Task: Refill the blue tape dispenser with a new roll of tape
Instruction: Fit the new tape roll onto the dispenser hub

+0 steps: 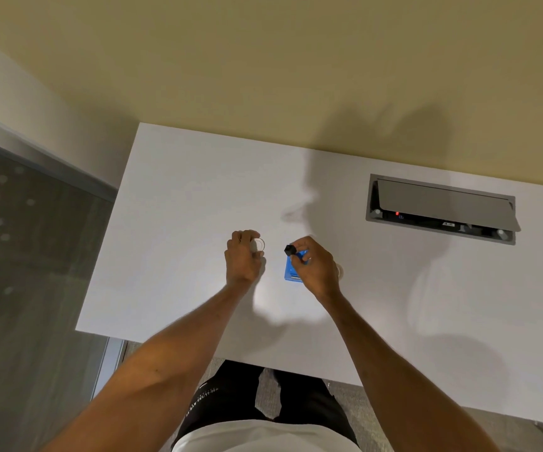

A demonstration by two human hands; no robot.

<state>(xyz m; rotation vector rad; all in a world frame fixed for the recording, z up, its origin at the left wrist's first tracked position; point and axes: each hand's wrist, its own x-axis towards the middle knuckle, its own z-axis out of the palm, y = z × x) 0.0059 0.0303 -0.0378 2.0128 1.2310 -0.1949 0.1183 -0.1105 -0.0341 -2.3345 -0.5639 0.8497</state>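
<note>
While left hand [242,260] grips the tape roll [260,244], right hand [317,268] pinches a black spindle [289,249] over the blue dispenser [292,273].

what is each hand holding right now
Left hand: grips a clear round roll of tape.
Right hand: pinches a small black plastic piece by the blue plastic tape dispenser.

Moderately bright, warm indoor light from behind throws soft, overlapping shadows forward across the desk [182,190] and up the wall [263,60]. Wide-angle distortion bends straight lines toward the edges, and detail is slightly soft throughout.
</note>
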